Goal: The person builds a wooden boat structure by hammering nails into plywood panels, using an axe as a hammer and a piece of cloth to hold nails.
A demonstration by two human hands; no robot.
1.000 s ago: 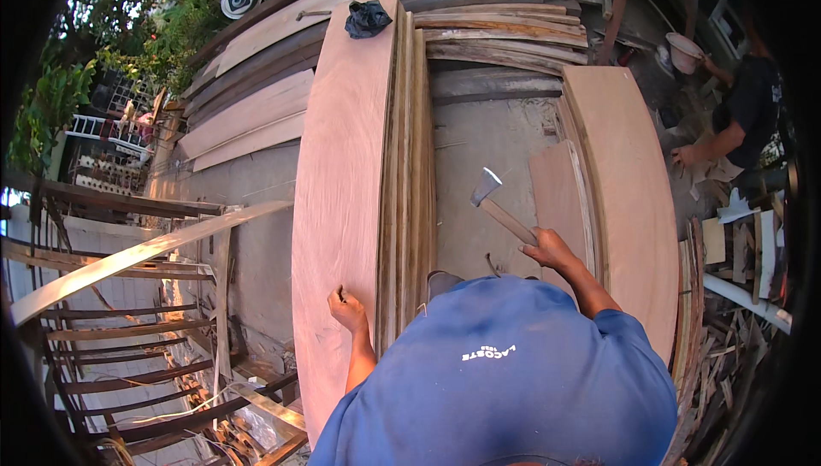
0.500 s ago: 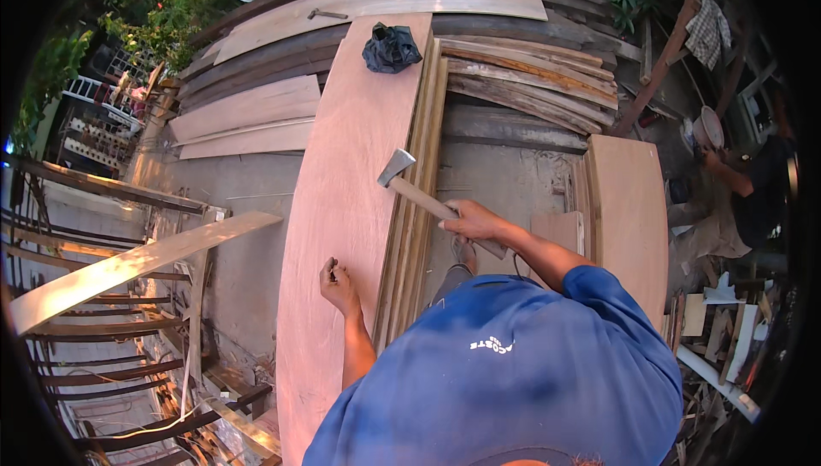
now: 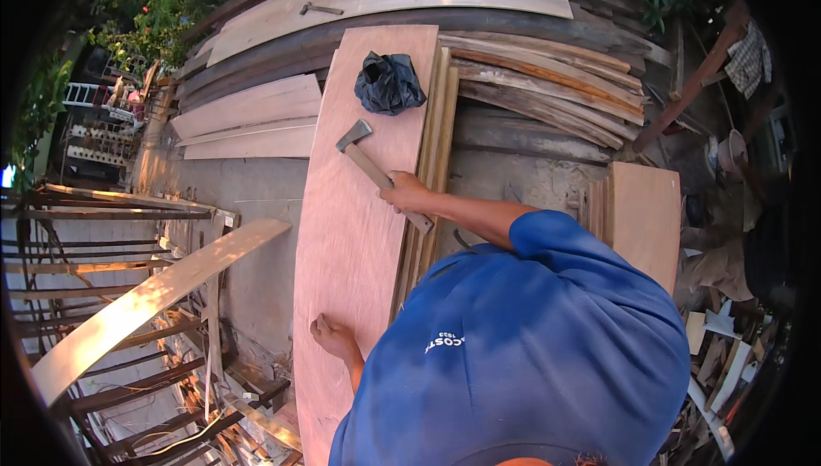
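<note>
so the hatchet [image 3: 368, 163] is picked up, right hand [image 3: 409, 193] wrapped round its handle, over the long plank [image 3: 355, 239]. no chop marks i can spot on that plank; can't tell what's left. left hand [image 3: 336, 338] is at the plank's nearer part, fingers curled, can't tell if they're pinching anything.

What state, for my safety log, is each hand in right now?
Left hand: curled; whether it holds anything cannot be told.
Right hand: closed, holding the hatchet by its wooden handle.
</note>
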